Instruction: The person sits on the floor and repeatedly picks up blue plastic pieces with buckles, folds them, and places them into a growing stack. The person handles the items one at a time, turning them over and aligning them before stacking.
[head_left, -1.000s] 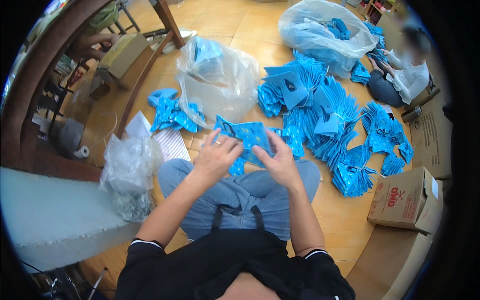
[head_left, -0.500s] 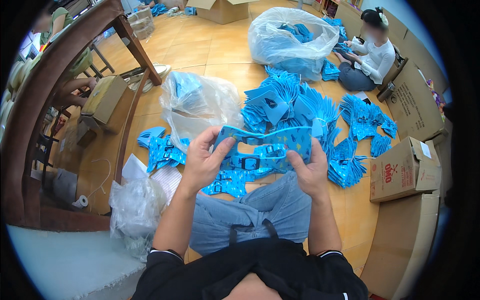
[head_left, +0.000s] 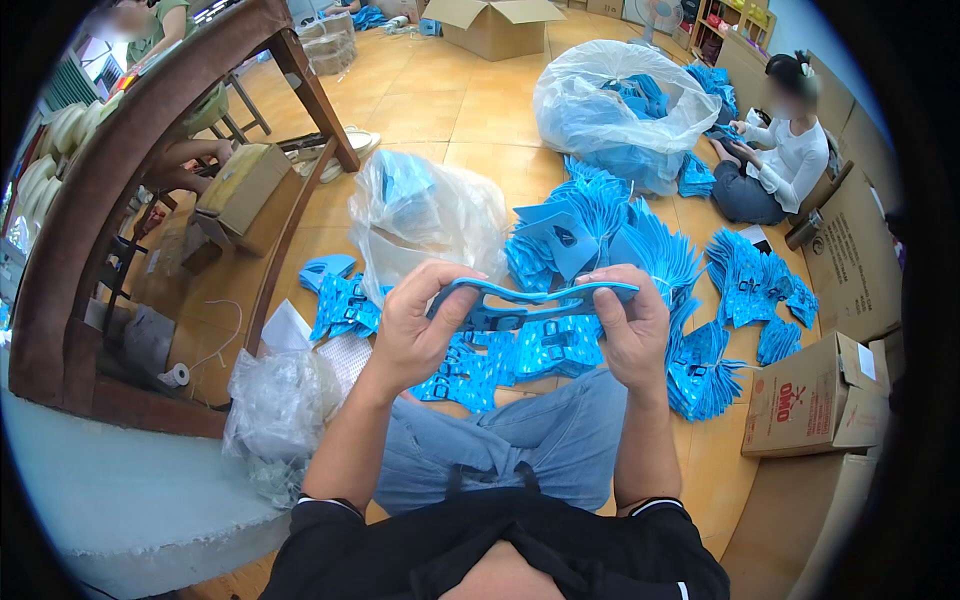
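A thin, bendy blue piece with printed patterns and cut-out openings [head_left: 545,298] is stretched between my two hands above my lap. My left hand [head_left: 425,325] pinches its left end between thumb and fingers. At the other end my right hand [head_left: 632,325] grips it the same way. The piece is tipped so its long edge shows, bowed slightly in the middle. Beneath it on the floor lie stacks of similar blue pieces [head_left: 555,348]. Beyond my hands, a big fanned heap of blue pieces [head_left: 590,215] is partly tied in bundles.
A clear plastic bag [head_left: 430,235] lies ahead, with a larger bag of blue pieces [head_left: 625,115] behind it. Cardboard boxes [head_left: 800,400] line the right. At left stand a wooden frame [head_left: 325,100] and crumpled plastic [head_left: 280,395]. A person [head_left: 785,150] sits far right.
The blue piece has tilted from showing its patterned face to nearly edge-on. Both hands still hold its ends. The whole view has shifted, with the surroundings now lower and farther right.
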